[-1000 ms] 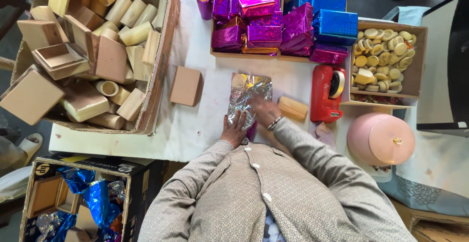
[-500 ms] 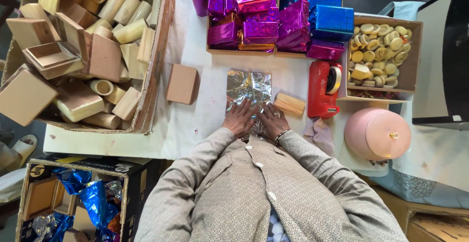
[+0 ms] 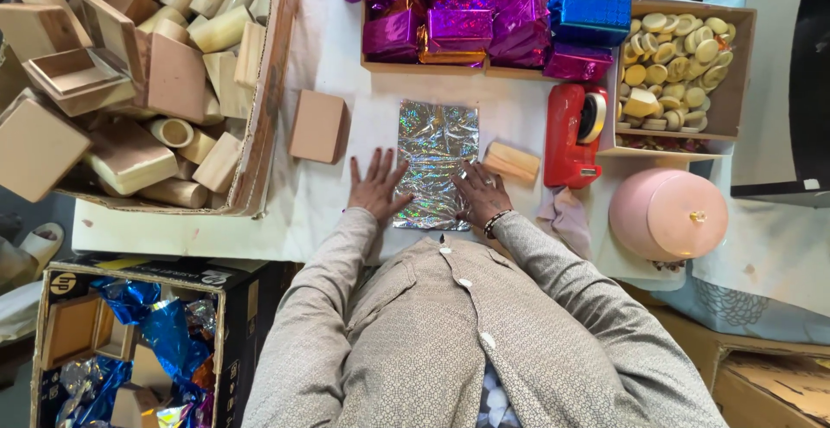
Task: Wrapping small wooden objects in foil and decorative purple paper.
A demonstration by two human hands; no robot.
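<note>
A person in a patterned grey shirt leans over a white-covered counter (image 3: 311, 212), both hands pressed flat on a crinkled sheet of silver holographic wrapping foil (image 3: 437, 162) lying spread out at the near edge. The left hand (image 3: 377, 188) rests on the sheet's lower left border, its fingers (image 3: 373, 165) splayed wide and holding nothing. The right hand (image 3: 481, 193), a beaded bracelet at the wrist, lies on the lower right corner, fingers likewise extended and grasping nothing.

Just right of the foil sits a small pale wooden block (image 3: 512, 161), with a red tape dispenser (image 3: 571, 136) beside it and a pink domed lid (image 3: 667, 214) nearer the counter's right end. Left of the foil, apart from it, lies a plain square wooden box (image 3: 317, 125).

Farther left, a large cardboard carton (image 3: 268, 91) brims with unwrapped wooden boxes and cylinders. At the far edge, a tray holds boxes already wrapped in magenta foil (image 3: 458, 13) and blue foil (image 3: 588, 0), and a carton of small round wooden pieces (image 3: 674, 47) stands at far right.
</note>
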